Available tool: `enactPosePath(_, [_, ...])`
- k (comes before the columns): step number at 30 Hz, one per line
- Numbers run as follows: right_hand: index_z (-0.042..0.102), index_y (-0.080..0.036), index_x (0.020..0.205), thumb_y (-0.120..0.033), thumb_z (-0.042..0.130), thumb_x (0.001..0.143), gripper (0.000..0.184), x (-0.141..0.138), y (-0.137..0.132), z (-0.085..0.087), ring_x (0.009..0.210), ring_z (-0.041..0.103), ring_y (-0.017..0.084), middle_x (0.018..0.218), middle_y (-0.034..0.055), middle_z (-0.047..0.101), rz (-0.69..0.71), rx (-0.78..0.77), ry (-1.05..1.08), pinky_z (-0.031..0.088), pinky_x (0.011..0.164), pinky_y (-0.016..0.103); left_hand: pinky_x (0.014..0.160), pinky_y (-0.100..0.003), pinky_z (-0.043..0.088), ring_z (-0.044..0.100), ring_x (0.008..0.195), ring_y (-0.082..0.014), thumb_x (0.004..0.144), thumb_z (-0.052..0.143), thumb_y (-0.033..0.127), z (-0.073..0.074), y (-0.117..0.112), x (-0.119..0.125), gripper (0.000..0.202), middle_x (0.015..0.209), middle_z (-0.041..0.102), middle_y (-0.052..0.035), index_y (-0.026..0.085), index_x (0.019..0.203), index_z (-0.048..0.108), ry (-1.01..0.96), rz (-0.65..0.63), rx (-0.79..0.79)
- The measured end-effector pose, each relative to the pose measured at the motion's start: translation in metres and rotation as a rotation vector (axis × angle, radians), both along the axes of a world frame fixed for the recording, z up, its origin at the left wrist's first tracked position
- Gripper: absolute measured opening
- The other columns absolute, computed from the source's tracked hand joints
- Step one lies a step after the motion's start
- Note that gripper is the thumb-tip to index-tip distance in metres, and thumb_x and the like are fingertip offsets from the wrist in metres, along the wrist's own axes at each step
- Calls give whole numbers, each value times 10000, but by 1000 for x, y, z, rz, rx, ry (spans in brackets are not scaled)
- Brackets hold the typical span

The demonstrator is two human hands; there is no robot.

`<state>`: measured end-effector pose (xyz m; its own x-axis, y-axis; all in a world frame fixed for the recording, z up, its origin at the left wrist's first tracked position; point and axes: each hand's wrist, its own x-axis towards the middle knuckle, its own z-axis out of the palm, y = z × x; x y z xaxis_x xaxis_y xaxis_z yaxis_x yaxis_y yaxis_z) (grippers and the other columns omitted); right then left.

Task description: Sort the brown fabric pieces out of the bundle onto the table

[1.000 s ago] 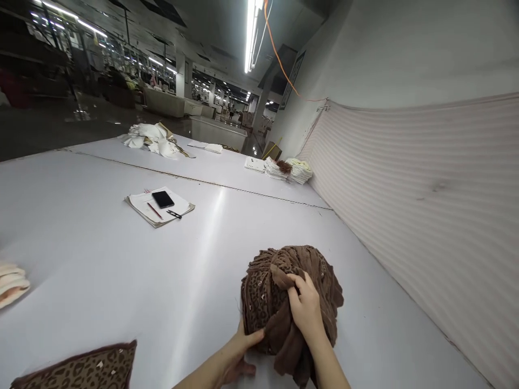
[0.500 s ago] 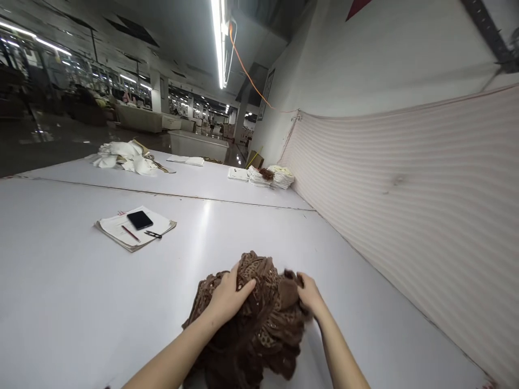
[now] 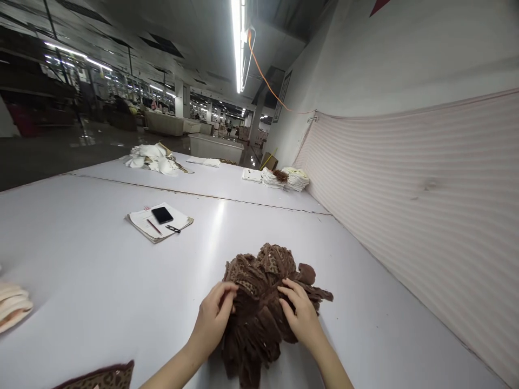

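A bunched heap of brown leopard-print fabric pieces point(image 3: 259, 281) with dark brown edges lies on the white table in front of me. At its left side my left hand point(image 3: 213, 310) is closed, with bent fingers and thumb on the edge of the cloth; the fingertips are partly hidden. My right hand point(image 3: 300, 313) rests on the right part of the heap, its fingers spread and slightly curved over the dark folds. A rounded brown flap and a narrow strip stick out to the right of that hand.
Papers point(image 3: 140, 220) with a black phone-like device point(image 3: 162, 215), a pencil point(image 3: 154, 227) and thread snips point(image 3: 173, 229) lie left of centre. Another leopard-print piece point(image 3: 101, 376) and folded pale cloth point(image 3: 14, 305) are nearer left. White fabric point(image 3: 152, 158) and stacks point(image 3: 273, 178) stand far back. Striped cloth point(image 3: 405, 162) covers the right wall.
My left hand has moved off the top of the heap to its left side. The right hand has shifted from the outer right edge onto the heap. The view has turned left.
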<state>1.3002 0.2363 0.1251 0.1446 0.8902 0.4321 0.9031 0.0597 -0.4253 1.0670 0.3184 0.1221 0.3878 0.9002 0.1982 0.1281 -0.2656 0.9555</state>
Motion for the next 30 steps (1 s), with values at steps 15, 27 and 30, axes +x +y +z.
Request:
enactPosePath(15, [612,-194,1042,-222,389,861,288,57,37,-31,1152,524,248,1203,120,586,-48,87,-58,440,990,486,1073,-466,335,470,1239,-318,613,715,359,-114,10,16,713,1302,558,-125,190,1264,478,-255,10,-510])
enactPosePath(27, [537,-259,1178,-294,569,778,403,-48,40,-33,1070,526,342,1151,136,609,-42,40,-283,438,843,510,666,-237,484,616,814,-118,660,571,218,-80,23,64,652,1275,527,-69,272,1273,353,-483,-196,-800])
enactPosePath(30, [548,-256,1166,-164,532,751,426,-49,43,-59,1160,467,382,1219,160,576,-118,30,-353,415,838,542,688,-259,491,599,678,-59,679,530,203,-88,33,66,643,1384,406,-73,290,1281,322,-418,-228,-820])
